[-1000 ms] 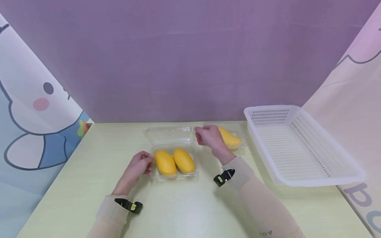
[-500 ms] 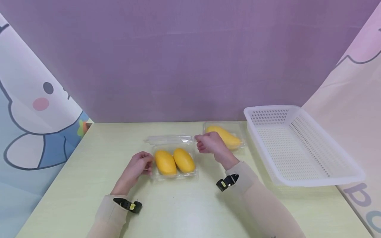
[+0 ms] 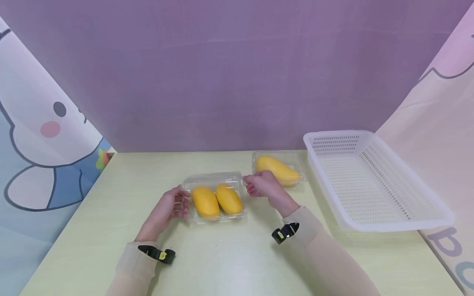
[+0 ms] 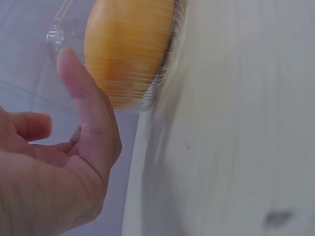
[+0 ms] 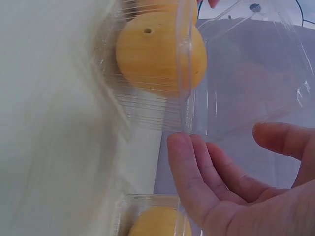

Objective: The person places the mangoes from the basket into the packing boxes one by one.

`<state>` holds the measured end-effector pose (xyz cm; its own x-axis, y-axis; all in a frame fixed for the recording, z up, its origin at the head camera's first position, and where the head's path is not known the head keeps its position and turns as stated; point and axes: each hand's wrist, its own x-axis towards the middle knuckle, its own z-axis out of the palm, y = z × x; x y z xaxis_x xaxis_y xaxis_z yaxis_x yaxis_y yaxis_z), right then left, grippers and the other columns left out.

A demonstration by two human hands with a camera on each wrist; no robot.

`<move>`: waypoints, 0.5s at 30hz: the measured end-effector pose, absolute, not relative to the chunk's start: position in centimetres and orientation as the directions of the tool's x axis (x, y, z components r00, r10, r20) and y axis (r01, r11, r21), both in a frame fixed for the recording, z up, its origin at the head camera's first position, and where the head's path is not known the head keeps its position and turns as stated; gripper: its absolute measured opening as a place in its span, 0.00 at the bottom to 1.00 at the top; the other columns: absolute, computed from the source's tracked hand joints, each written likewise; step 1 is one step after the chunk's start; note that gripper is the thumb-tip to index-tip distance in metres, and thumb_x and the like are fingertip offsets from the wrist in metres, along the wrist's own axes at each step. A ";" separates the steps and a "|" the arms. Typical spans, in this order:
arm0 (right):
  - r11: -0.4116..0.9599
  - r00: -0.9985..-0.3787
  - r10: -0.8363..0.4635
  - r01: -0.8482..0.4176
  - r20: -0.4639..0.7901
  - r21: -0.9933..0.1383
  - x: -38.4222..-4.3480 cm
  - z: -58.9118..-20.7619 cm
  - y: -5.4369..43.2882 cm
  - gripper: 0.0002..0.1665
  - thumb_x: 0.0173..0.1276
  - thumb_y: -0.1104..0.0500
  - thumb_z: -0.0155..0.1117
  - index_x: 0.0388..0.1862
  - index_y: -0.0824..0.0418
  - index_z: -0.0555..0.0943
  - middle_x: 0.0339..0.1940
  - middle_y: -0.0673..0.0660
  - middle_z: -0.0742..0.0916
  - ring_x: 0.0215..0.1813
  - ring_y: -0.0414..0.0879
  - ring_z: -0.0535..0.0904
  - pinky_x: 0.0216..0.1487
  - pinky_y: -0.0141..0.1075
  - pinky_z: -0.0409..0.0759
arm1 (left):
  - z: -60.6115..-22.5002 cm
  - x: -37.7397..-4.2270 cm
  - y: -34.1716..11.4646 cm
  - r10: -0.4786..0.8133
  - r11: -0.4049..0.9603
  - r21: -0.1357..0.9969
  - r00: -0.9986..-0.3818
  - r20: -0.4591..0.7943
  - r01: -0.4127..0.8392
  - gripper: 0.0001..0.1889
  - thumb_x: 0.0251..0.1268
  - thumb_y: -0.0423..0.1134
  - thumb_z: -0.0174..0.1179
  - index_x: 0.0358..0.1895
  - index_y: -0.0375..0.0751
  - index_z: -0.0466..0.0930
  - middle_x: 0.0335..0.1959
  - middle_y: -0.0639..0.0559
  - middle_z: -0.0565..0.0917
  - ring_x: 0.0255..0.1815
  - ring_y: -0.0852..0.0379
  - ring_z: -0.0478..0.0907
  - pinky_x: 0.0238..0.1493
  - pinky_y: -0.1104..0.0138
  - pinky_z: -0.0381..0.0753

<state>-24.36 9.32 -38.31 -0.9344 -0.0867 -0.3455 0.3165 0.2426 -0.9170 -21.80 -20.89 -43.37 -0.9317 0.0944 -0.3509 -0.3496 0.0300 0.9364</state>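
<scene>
A clear plastic clamshell box [image 3: 218,219] holds two yellow mangoes [image 3: 205,202] side by side. Its hinged lid [image 5: 251,73] is raised and tilted at the back of the box, not pressed down. At the box's left side is my left hand [image 3: 172,209]; the left wrist view shows its index fingertip at the rim corner and the thumb apart from it. My right hand [image 3: 267,190] is at the right side. In the right wrist view its straight fingers touch the rim while the thumb tip meets the lid's edge.
Behind my right hand lies another clear box [image 3: 301,158] with a yellow mango [image 3: 277,169] in it. A white perforated basket [image 3: 389,227] stands on the right of the pale table [image 3: 92,230]. A purple cloth [image 3: 222,82] hangs at the back.
The lid has swung up from lying back behind the box and now tilts forward. My right hand has come nearer with it, while the left hand's fingers have spread a little beside the box.
</scene>
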 end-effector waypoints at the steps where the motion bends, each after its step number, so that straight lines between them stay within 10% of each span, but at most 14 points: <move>1: 0.244 -0.934 -0.088 0.318 -0.348 -0.916 -24.3 -38.4 9.3 0.17 0.72 0.57 0.64 0.48 0.71 0.79 0.38 0.64 0.85 0.39 0.53 0.83 0.51 0.44 0.85 | -43.3 -21.8 -20.9 0.098 0.030 0.937 -0.932 -0.349 -0.348 0.25 0.83 0.50 0.35 0.49 0.28 0.72 0.28 0.50 0.76 0.23 0.57 0.75 0.30 0.64 0.85; 7: 0.240 -0.927 -0.103 0.330 -0.361 -0.913 -24.1 -39.4 9.4 0.16 0.71 0.58 0.65 0.48 0.71 0.79 0.41 0.66 0.86 0.39 0.52 0.84 0.50 0.44 0.85 | -43.1 -21.6 -21.1 0.109 0.045 0.936 -0.930 -0.351 -0.348 0.31 0.81 0.59 0.41 0.52 0.27 0.72 0.30 0.49 0.76 0.25 0.57 0.75 0.31 0.64 0.85; 15: 0.211 -0.924 -0.119 0.334 -0.364 -0.919 -24.0 -40.5 9.7 0.17 0.68 0.61 0.66 0.50 0.72 0.79 0.44 0.69 0.86 0.42 0.56 0.85 0.46 0.41 0.86 | -43.4 -21.7 -21.1 0.128 0.052 0.942 -0.933 -0.336 -0.332 0.20 0.78 0.46 0.47 0.52 0.27 0.73 0.26 0.50 0.76 0.24 0.56 0.76 0.30 0.64 0.83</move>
